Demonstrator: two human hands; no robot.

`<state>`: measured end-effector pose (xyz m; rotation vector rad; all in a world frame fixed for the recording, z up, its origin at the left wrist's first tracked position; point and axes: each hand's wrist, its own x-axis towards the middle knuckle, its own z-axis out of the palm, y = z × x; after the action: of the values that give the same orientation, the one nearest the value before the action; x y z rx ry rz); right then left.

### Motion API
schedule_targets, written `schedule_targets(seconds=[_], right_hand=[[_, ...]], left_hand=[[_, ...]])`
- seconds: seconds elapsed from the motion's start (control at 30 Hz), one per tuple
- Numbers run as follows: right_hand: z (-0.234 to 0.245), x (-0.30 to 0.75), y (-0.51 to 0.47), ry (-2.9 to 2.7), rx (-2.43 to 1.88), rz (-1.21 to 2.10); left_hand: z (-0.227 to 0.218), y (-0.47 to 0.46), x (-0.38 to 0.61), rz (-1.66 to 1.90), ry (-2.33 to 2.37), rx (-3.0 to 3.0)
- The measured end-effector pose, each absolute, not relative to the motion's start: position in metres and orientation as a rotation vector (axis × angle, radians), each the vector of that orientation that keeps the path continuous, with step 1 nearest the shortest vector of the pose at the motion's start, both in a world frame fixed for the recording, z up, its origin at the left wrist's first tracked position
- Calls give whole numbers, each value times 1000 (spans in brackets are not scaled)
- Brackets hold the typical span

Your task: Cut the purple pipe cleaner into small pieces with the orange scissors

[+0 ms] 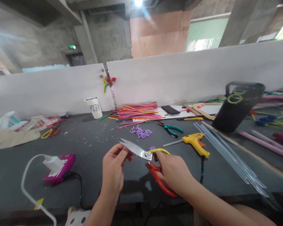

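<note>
Nothing clearly readable. Cup (96, 112), tabletop (88, 163)'s far edge: dark writing (93, 107), illegible. Bottle (234, 114), toward far right corner: green logo (235, 97), letters unclear. Lit green sign (72, 47) beyond far edge: too small.

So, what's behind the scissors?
Beyond the scissors, a pile of purple bits lies on the dark table; loose purple pieces show near the yellow handle. Whatever the right hand covers can't be seen.

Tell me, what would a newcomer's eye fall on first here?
Probably the scissors with red and yellow handles, front and centre in the right hand, their blades by the left hand's fingertips. Just beyond lies a heap of small purple pieces, with a bright pink-and-orange bundle of sticks behind it. The yellow glue gun stands out to their right.
</note>
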<state>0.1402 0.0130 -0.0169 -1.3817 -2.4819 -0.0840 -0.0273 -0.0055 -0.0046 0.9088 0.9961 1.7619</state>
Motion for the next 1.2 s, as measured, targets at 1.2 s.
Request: schedule_targets(seconds=[1.2], right_hand=[[2, 132, 28, -1603, -998, 1554]], left_hand=[[-9, -6, -8, 1108, 956, 1021]])
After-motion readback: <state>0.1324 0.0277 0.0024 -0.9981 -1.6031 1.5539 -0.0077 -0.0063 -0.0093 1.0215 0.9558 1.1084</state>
